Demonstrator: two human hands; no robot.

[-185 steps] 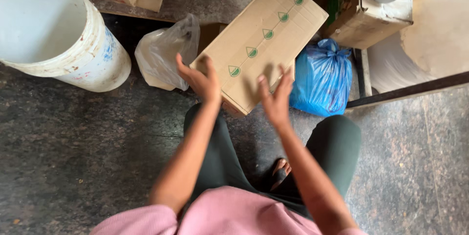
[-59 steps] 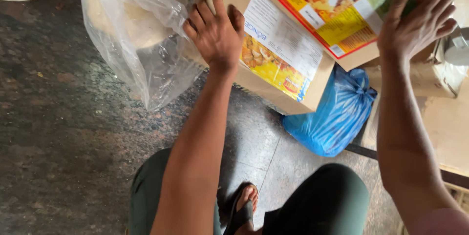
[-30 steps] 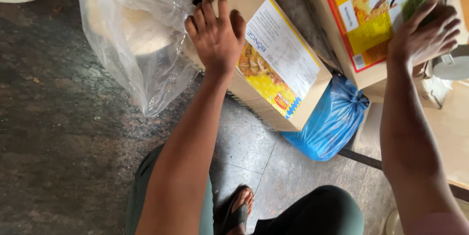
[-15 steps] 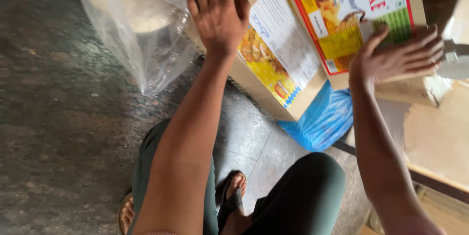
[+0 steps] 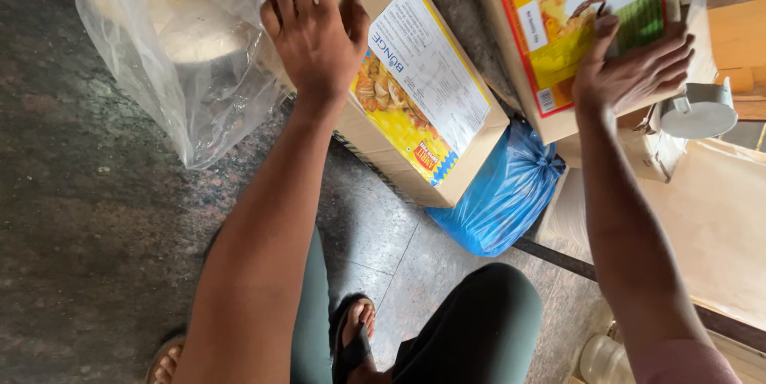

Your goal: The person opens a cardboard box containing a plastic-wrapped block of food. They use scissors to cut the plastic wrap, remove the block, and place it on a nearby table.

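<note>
My left hand (image 5: 315, 33) lies palm down on the near corner of a brown cardboard box (image 5: 415, 97) that carries a yellow and white printed label. This box lies tilted on the dark floor. My right hand (image 5: 634, 69) rests with spread fingers on a second cardboard box (image 5: 566, 25), which has a bright red, yellow and green label and sits higher at the upper right. Neither hand closes around anything. My knees and a sandalled foot (image 5: 351, 336) show at the bottom.
A clear plastic bag (image 5: 183, 49) with something white inside lies left of the first box. A tied blue plastic bag (image 5: 503, 192) sits under the boxes. A white round lid (image 5: 698, 117) and pale sacks (image 5: 710, 216) are at the right. Dark stone floor (image 5: 88, 224) fills the left.
The two boxes have come apart: the right one moved up and to the right under my right hand. My left hand stayed on the first box. The view shifted closer.
</note>
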